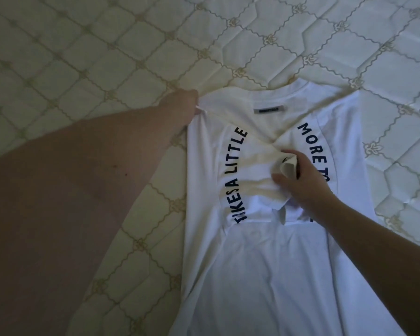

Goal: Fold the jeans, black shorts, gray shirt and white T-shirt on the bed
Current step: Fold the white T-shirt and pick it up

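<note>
Bed (pixel 83 57): quilted mattress surface with a diamond stitch pattern, filling the whole view and bearing the one garment in sight.

White T-shirt (pixel 264 275): laid out lengthwise on the right half of the bed, collar at the far end, hem running off the near edge of the view. Curved dark lettering arcs down both sides of the chest. The left side is already brought over toward the middle; the body below the print lies flat and single.

Left hand (pixel 182 105): at the far left shoulder of the shirt, fingers closed on the cloth there, apparently pinning or tugging that corner. The fingertips themselves are hidden behind the hand.

Right hand (pixel 306 175): over the chest between the two arcs of lettering, fingers and thumb curled round a bunched wad of white cloth, likely the sleeve being tucked inward.

Neck label (pixel 269 109): small dark tag inside the collar, facing up.

Progress, as judged: the T-shirt is in its first fold, sides not yet squared, no lengthwise fold made.

Jeans, black shorts, gray shirt: none in view; whether they are folded cannot be told from here.

Remaining, as judged: settle the sleeve, bring in the right side, double the body up.
</note>
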Available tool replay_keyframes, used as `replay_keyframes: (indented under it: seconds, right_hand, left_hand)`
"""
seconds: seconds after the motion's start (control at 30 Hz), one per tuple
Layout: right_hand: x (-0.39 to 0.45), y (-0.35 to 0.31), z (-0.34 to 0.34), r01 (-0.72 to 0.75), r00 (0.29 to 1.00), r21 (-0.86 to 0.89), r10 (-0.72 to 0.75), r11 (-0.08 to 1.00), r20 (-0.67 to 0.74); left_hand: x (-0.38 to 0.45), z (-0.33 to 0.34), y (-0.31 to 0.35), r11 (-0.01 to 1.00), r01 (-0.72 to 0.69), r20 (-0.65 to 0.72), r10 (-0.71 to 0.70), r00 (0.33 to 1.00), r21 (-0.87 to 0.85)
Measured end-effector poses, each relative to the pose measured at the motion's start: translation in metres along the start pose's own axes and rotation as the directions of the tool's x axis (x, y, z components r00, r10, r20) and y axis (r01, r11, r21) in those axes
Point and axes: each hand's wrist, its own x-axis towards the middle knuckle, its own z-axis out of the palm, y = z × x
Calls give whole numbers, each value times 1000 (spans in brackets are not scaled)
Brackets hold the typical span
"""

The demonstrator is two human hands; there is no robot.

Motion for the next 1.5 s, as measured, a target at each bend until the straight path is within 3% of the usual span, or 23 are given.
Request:
replay_keyframes:
  seconds: [0.1, 0.2, 0.3, 0.43, 0.53, 0.67, 0.77, 0.83, 0.9, 0.93, 1.0, 1.23, 1.37, 1.5]
  right_hand:
    - [4, 2, -11, 19, 1000, -7, -19, 1000, 4]
    - [14, -1, -16, -57, 998, 115, 57, 992, 3]
    - [20, -8, -20, -147, 987, 230, 130, 962, 90]
    - [13, -19, -19, -166, 983, 100, 157, 981, 98]
    - [-1, -29, -12, -161, 986, -110, 156, 981, -52]
    - [-26, -32, -14, -85, 930, -340, -48, 936, -364]
    - [-60, -29, -5, -51, 879, -313, -106, 948, -464]
    - [-89, -21, 22, -44, 944, -322, -66, 946, -323]
    - [-121, -17, 64, -88, 996, -341, 92, 936, -5]
    - [-136, -15, 84, -132, 972, -331, 187, 934, 140]
    - [-160, -10, 118, -201, 919, -306, 287, 931, 269]
    - [-203, 4, 161, -378, 844, -203, 426, 903, 325]
    - [-222, 10, 155, -457, 822, -117, 469, 882, 323]
    - [-232, 22, 125, -387, 892, -14, 378, 922, 250]
  left_hand:
    - [-11, 4, 1, 982, 100, -64, -111, 992, -163]
    - [-29, 18, 2, 959, 142, -119, -176, 977, -247]
    - [-60, 36, -4, 937, 150, -102, -191, 976, -315]
    - [-113, 52, -4, 911, 168, -73, -211, 975, -377]
    - [-161, 64, -2, 868, 221, -1, -247, 969, -444]
    - [-239, 91, -1, 866, 263, 155, -217, 964, -425]
    - [-302, 112, -3, 865, 290, 244, -203, 948, -409]
    - [-338, 125, -4, 840, 327, 323, -194, 926, -433]
    - [-372, 136, -8, 836, 347, 434, -148, 889, -425]
    - [-388, 141, -10, 844, 334, 472, -111, 875, -420]
    - [-416, 151, -13, 862, 295, 507, -52, 861, -413]
    - [-480, 154, 9, 823, 347, 453, -124, 883, -451]
    - [-504, 155, 41, 856, 283, 364, -121, 924, -433]
    - [-523, 161, 69, 860, 269, 324, -130, 937, -433]
